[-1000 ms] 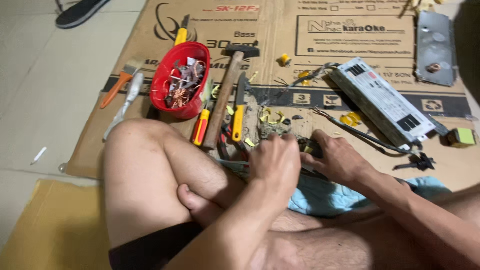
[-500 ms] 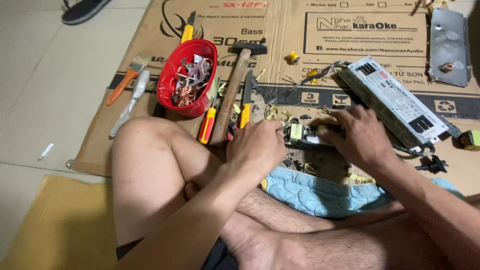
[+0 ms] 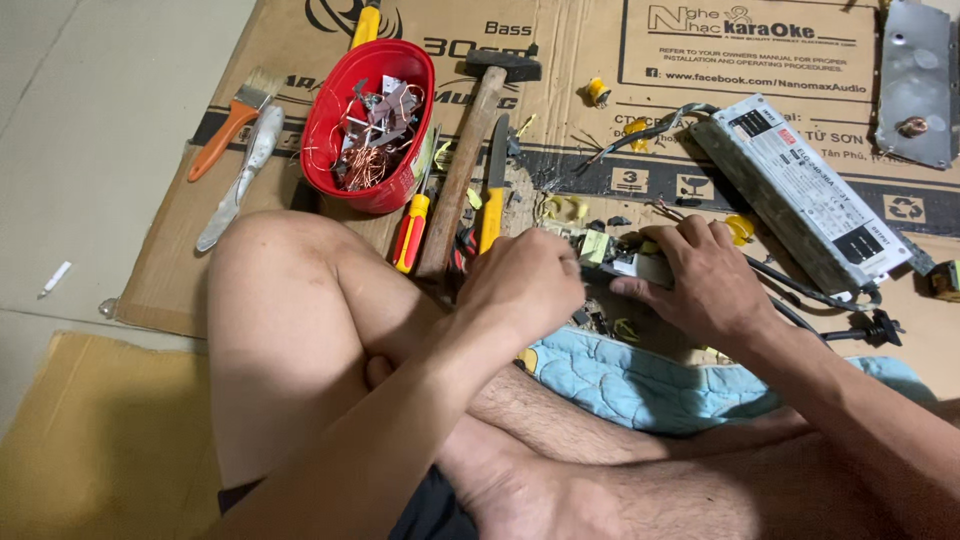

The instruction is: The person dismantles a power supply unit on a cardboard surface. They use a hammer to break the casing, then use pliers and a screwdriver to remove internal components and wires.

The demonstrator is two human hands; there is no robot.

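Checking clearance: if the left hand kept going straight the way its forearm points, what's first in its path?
Probably the small circuit board that the left hand already touches; past it, the right hand's fingers. Depth is unclear.

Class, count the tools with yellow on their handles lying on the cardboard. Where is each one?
3. One yellow handle sits at the top edge above the red bowl; a red-and-yellow screwdriver lies beside the hammer; a yellow-handled blade lies right of it. Hands may hide others.
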